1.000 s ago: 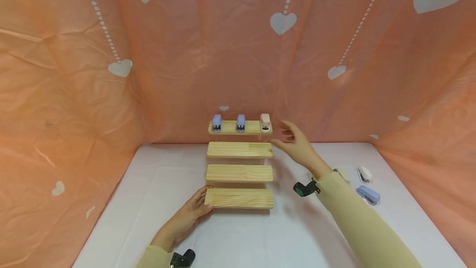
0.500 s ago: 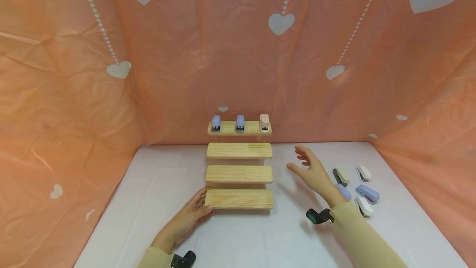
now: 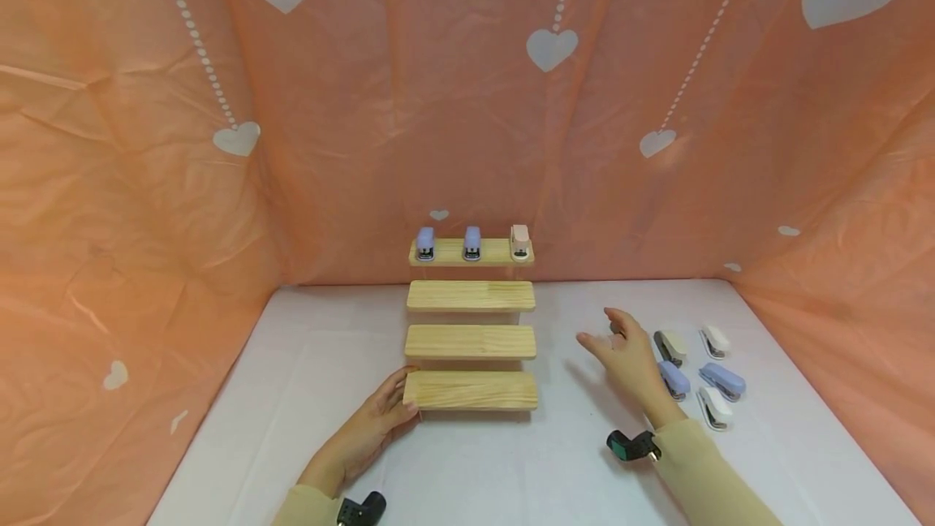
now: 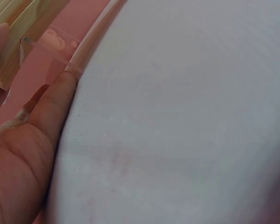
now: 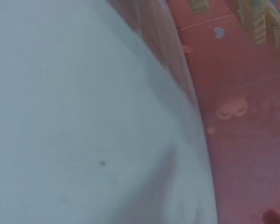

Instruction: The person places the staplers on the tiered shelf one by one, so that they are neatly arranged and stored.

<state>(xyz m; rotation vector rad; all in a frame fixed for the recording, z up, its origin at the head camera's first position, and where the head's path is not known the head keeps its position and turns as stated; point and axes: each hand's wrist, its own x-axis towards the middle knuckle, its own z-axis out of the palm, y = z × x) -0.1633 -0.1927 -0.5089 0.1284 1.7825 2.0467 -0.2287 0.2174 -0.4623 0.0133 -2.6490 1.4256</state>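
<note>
A stepped rack has several pale wooden boards, the lowest board [image 3: 471, 390] nearest the front. My left hand [image 3: 365, 433] grips the left end of that board; in the left wrist view the hand [image 4: 23, 154] has its thumb on the wood [image 4: 18, 42] and fingers by the clear side support. On the top board stand two purple staplers [image 3: 425, 243] [image 3: 471, 243] and a pink stapler [image 3: 519, 242]. My right hand [image 3: 630, 360] is empty above the white surface, fingers loosely bent, just left of a purple stapler [image 3: 674, 380] and a grey-cream stapler [image 3: 670, 347].
Farther right lie a white stapler [image 3: 716, 342], a blue-purple stapler [image 3: 723, 381] and another white stapler [image 3: 715, 408]. Orange sheeting [image 3: 467, 120] with white hearts hangs behind and at both sides of the white tabletop [image 3: 329, 347].
My right hand has drawn back from beside the top boards, moving right and toward the front, near the loose staplers. My left hand stays on the lowest board.
</note>
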